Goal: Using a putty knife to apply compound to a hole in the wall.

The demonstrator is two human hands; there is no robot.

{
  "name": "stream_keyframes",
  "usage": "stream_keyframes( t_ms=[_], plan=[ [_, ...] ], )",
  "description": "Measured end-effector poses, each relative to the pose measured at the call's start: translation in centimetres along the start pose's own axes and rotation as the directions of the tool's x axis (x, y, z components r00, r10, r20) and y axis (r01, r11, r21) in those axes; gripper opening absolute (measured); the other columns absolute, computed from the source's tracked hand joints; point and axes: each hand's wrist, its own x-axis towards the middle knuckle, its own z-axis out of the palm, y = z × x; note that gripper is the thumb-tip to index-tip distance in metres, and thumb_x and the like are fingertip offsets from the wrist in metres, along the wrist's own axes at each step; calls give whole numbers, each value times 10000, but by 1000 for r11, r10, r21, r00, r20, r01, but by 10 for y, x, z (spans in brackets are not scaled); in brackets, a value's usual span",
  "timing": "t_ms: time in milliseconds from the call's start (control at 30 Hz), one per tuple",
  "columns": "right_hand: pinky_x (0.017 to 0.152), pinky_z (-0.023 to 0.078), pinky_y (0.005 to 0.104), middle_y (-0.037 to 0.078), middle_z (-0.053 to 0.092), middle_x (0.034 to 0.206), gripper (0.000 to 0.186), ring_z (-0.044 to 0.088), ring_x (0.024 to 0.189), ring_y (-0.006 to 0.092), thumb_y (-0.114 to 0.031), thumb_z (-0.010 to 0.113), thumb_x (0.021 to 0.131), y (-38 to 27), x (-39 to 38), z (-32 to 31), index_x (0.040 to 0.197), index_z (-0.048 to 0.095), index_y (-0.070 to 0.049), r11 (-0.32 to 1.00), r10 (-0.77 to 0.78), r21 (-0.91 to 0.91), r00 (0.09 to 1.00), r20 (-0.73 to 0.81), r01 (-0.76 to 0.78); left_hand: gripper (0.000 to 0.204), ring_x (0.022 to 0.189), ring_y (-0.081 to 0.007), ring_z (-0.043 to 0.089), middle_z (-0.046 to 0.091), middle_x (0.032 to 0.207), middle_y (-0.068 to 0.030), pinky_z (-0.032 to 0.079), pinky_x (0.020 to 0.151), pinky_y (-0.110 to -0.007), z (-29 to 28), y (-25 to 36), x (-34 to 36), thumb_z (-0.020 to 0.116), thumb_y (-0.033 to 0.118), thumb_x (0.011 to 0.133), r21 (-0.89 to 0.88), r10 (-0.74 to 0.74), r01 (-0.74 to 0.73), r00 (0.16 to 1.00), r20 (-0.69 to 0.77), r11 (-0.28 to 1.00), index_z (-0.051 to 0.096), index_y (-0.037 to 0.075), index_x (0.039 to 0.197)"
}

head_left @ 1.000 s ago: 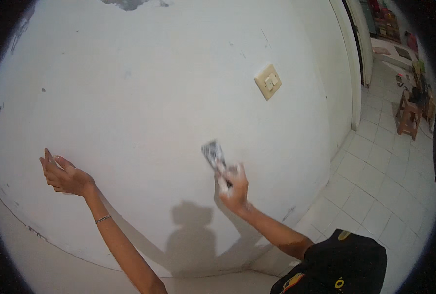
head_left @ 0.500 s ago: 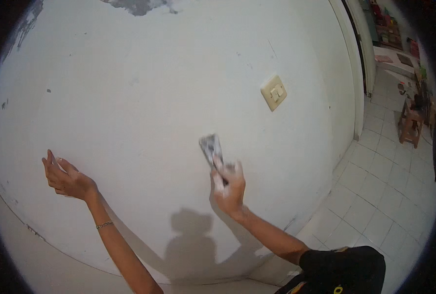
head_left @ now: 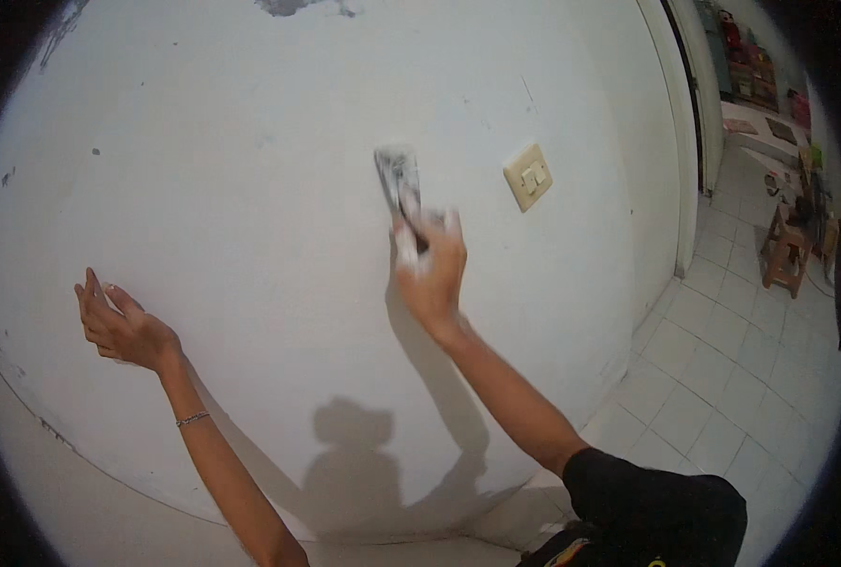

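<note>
My right hand (head_left: 432,274) grips a putty knife (head_left: 394,170) whose blade is smeared with white and grey and lies against or very close to the white wall (head_left: 250,208), left of a cream double light switch (head_left: 528,177). The knife is blurred and there is white residue on my fingers. My left hand (head_left: 118,321), a metal bracelet on its wrist, is held at or near the wall surface at the left, fingers loosely bent and apart, holding nothing.
Grey patches of bare plaster (head_left: 298,5) mark the wall's top. At the right are a door frame (head_left: 685,132), a tiled floor (head_left: 704,369), a wooden stool (head_left: 784,253), a raised step (head_left: 761,132) and cluttered shelves (head_left: 751,61). My shadow falls on the lower wall.
My right hand and the putty knife have moved sharply up the wall, mostly within the last half second. My left hand has shifted slightly upward in the picture and stays open.
</note>
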Motion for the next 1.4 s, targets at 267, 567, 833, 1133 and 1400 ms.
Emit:
stream_keyframes(
  t_ms=[267, 567, 833, 1133, 1400],
  plan=[
    [683, 487, 399, 169, 574, 891, 429, 566, 781, 283, -26, 695, 894, -3, -108, -39, 1320, 707, -75, 992, 125, -56, 971, 202, -115, 449, 1445, -273, 383, 509, 1550, -49, 256, 1158, -512, -3, 5, 1, 361, 412, 1095, 13, -31, 31, 999, 7, 999, 591, 236, 1439],
    [664, 508, 356, 147, 581, 935, 414, 575, 795, 264, -15, 720, 870, 36, -98, -37, 1277, 740, -89, 995, 90, -54, 965, 246, -79, 469, 1446, -283, 380, 495, 1559, -69, 238, 1178, -533, -5, 6, -1, 363, 443, 1094, 12, -32, 32, 999, 18, 999, 592, 220, 1438],
    [662, 457, 356, 133, 557, 817, 429, 528, 771, 266, 31, 719, 815, 30, -153, -55, 1232, 758, -63, 997, 62, -67, 966, 251, -47, 449, 1444, -280, 379, 497, 1550, -70, 237, 1180, -524, -6, 11, 1, 384, 404, 1090, 15, -46, 45, 999, 20, 999, 593, 207, 1435],
    [668, 515, 336, 149, 562, 934, 442, 594, 791, 243, -3, 709, 858, 17, -140, -44, 1286, 741, -107, 999, -32, -36, 981, 194, 40, 460, 1443, -274, 371, 485, 1559, -71, 233, 1170, -514, -5, 6, 0, 366, 424, 1088, -6, -26, 26, 999, 31, 1000, 592, 230, 1438],
    [667, 508, 346, 139, 564, 944, 505, 567, 791, 253, 22, 715, 823, 27, -137, -36, 1303, 738, -132, 991, 116, -106, 946, 303, -87, 466, 1438, -271, 373, 498, 1543, -74, 238, 1167, -502, -6, 6, -1, 373, 426, 1082, 1, -32, 32, 999, 16, 999, 597, 227, 1439]
  ],
)
